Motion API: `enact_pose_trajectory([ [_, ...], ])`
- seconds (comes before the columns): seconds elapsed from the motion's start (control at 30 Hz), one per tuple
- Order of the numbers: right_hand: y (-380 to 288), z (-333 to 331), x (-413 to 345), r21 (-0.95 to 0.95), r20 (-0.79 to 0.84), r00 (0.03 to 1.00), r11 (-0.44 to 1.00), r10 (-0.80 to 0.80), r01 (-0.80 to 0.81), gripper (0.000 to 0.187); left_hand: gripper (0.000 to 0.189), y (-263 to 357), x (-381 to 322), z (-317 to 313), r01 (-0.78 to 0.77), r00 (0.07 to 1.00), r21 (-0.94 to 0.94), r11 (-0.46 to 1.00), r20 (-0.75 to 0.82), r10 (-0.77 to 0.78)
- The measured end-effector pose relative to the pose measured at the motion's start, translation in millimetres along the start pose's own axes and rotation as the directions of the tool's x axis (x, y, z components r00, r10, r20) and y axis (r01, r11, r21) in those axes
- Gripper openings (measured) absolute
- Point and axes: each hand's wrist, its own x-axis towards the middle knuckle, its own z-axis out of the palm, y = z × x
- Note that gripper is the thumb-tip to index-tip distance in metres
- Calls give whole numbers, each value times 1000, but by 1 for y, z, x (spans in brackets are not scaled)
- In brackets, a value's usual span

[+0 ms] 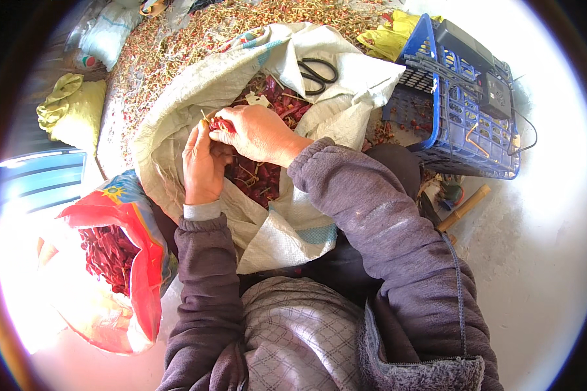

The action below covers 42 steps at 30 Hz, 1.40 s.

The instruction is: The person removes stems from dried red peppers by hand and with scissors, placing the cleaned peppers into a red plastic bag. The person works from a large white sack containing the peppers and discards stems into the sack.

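Over the mouth of a white woven sack (176, 105), my two hands meet at a dried red chili (222, 124). My right hand (261, 134) grips the chili's body between thumb and fingers. At its pale stem end, the thumb and fingertips of my left hand (203, 166) pinch the stem (205, 116). Inside the sack lie more dried red chilies (257, 183), partly covered by my hands. Black-handled scissors (318, 76) rest on the sack's folded far edge, their blades hidden.
Left of me stands a red printed bag (149, 273) holding dried chilies (108, 256). A blue plastic crate (484, 141) with a black device (495, 95) is at right, near a bamboo stick (464, 207). Stems and chili scraps (142, 83) cover the floor beyond. A yellow sack (76, 110) sits left.
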Motion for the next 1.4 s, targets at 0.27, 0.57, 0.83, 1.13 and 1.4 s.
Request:
enact_pose_trajectory([
  [0.27,1,-2,0,-204,3,997,976,-80,78,35,20,6,4,-7,-176,984,143,974,-14,180],
  [0.57,-5,7,-8,-256,-27,1000,967,0,-7,37,18,10,-13,5,-306,931,570,763,11,365],
  [0.83,-18,10,-20,-126,64,980,973,-188,195,20,22,25,-8,-6,-275,940,257,926,-128,315],
  [1.13,-13,12,-13,273,-120,992,959,-46,78,17,30,82,56,-5,-475,690,541,694,-261,675],
  [1.4,-6,10,-2,591,-79,984,802,160,-83,18,23,1,1,-4,-285,948,197,938,-84,306],
])
